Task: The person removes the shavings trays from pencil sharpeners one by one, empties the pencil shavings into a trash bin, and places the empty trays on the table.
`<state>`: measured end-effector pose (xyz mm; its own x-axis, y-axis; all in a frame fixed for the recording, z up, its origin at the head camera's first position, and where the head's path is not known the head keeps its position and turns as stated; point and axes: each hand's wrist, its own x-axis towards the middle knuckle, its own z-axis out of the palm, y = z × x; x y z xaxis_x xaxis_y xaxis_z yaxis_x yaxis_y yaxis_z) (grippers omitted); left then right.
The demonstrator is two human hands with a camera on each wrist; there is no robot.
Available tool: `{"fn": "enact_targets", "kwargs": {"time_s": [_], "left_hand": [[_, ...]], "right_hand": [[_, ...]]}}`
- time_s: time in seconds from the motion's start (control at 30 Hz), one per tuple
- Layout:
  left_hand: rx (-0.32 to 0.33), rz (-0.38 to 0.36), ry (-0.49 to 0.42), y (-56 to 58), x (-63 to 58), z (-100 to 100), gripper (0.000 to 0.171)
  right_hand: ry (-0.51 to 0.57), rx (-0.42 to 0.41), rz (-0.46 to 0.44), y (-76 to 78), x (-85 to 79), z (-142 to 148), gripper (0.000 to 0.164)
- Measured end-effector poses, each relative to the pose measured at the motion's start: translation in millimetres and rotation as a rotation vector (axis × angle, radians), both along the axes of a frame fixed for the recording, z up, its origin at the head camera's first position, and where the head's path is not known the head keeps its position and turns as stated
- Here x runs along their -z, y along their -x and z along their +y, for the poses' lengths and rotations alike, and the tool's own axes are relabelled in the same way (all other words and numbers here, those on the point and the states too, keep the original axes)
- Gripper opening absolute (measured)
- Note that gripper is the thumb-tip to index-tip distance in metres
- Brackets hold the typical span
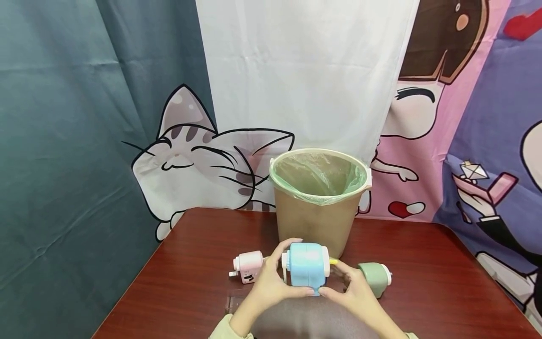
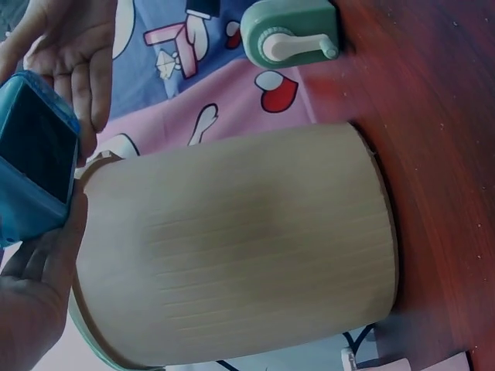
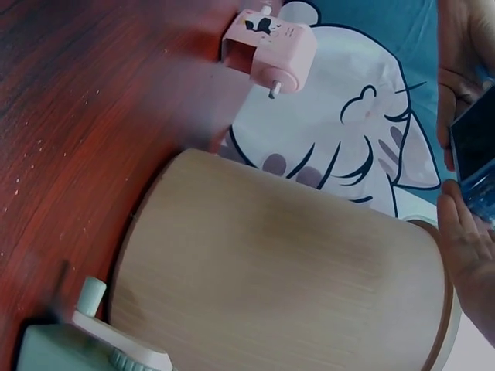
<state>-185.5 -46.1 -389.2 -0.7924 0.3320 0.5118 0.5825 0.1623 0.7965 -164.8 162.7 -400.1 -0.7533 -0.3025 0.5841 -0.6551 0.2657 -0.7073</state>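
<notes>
A light-blue crank pencil sharpener point(image 1: 306, 264) is held up above the table, in front of the bin. My left hand point(image 1: 271, 282) grips its left side, thumb under the lower edge and fingers near the top. On the right side, my right hand point(image 1: 355, 294) holds it with the thumb at the lower edge. A short yellow piece point(image 1: 333, 261) sticks out of the sharpener's white right end, by the right fingers. In the left wrist view, the blue sharpener point(image 2: 31, 158) shows a dark underside, and the left hand point(image 2: 39, 294) lies below it.
Behind the sharpener stands a tan bin point(image 1: 317, 221) with a green plastic liner. A pink sharpener point(image 1: 249, 266) is on the table point(image 1: 190, 282) to the left, a green sharpener point(image 1: 376, 278) to the right. A printed curtain point(image 1: 305, 70) hangs behind the table.
</notes>
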Motion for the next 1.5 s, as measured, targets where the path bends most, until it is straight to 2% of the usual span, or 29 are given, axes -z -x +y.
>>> {"fn": "enact_targets", "kwargs": {"time_s": [0.13,0.27,0.37,0.47,0.57,0.67,0.83,0.97,1.17,1.33,1.5], "left_hand": [[-0.047,-0.001,-0.01,-2.6,3.0,1,0.086],[-0.062,0.074,0.022,-4.3,3.0,0,0.086],[-0.025,0.127,0.045,-4.2,1.2,-3,0.087],[0.037,0.129,0.036,-3.0,-1.1,-6,0.089],[0.095,0.129,0.006,-1.0,-1.9,-8,0.089],[0.077,0.148,0.018,-0.4,-1.1,-7,0.089],[-0.015,0.118,0.06,-4.1,-0.5,-4,0.088],[-0.037,0.118,0.05,-5.2,-0.3,-2,0.088],[-0.018,0.108,0.019,-3.6,0.4,-5,0.089],[0.032,0.049,-0.013,-1.4,3.0,-8,0.088],[0.054,0.044,-0.018,-0.4,5.4,-9,0.087]], "right_hand": [[0.021,0.012,-0.007,-0.7,0.4,-4,0.045],[0.016,-0.026,-0.007,-0.8,-1.1,-1,0.048],[0.014,-0.091,-0.025,-1.3,-1.8,4,0.054],[0.016,-0.152,-0.053,-2.4,-1.9,9,0.062],[0.02,-0.174,-0.078,-3.3,-1.6,11,0.065],[0.024,-0.152,-0.073,-3.8,-1.1,10,0.063],[0.03,-0.079,-0.026,-4.4,-0.1,6,0.058],[0.041,-0.055,-0.014,-4.0,0.0,4,0.055],[0.039,-0.048,-0.021,-2.5,-1.1,6,0.054],[0.035,-0.051,-0.039,-2.7,-1.3,7,0.054],[0.032,-0.083,0.062,1.6,1.8,6,0.056]]}}
